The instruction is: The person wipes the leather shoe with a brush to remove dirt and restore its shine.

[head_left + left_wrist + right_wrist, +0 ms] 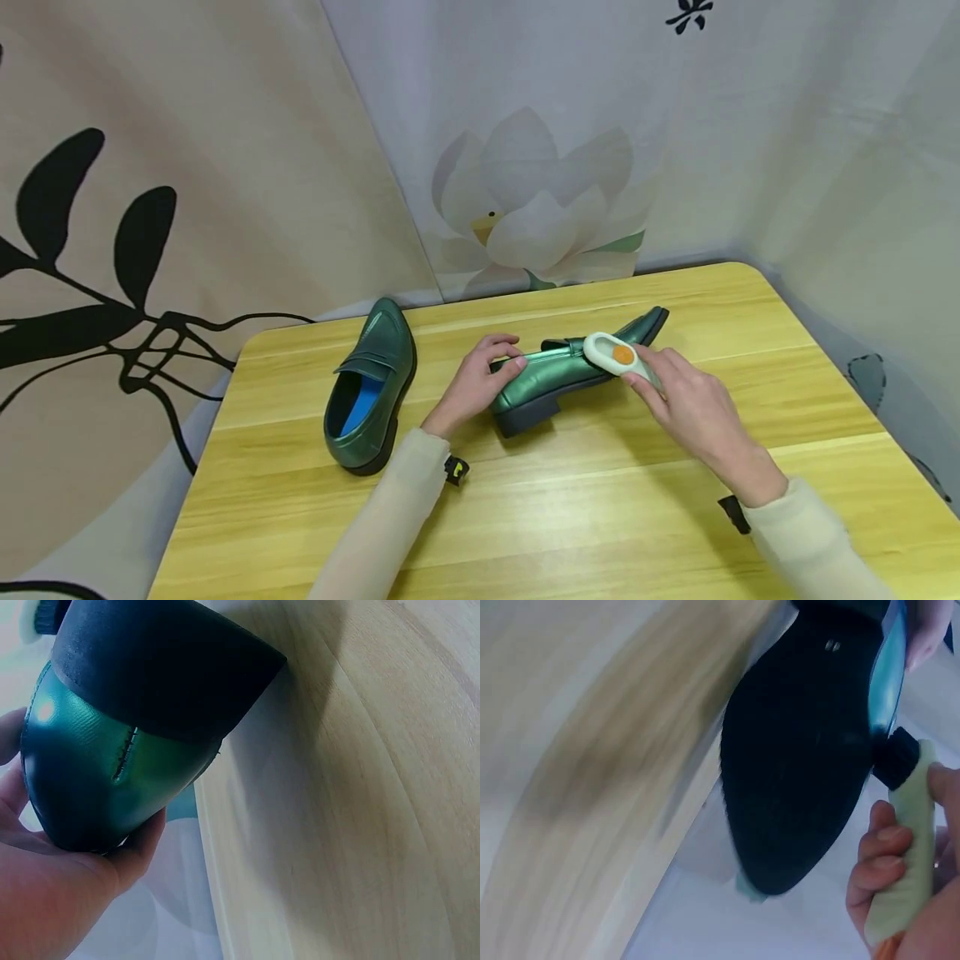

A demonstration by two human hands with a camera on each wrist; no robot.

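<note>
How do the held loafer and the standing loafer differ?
The held loafer is tilted in the left hand; the standing loafer sits upright on the table. In the head view, the held loafer's toe points right, the standing loafer's away. The standing loafer shows a blue insole; the held loafer's inside is hidden. Both are green with dark soles.

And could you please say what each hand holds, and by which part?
Left hand: the tilted shoe, by its heel end. Right hand: the brush, by its handle.

In my left hand I grip a glossy green, black-soled loafer, tilted, by its back; my right hand holds a pale, orange-spotted brush, dark bristles against the loafer's upper.
</note>
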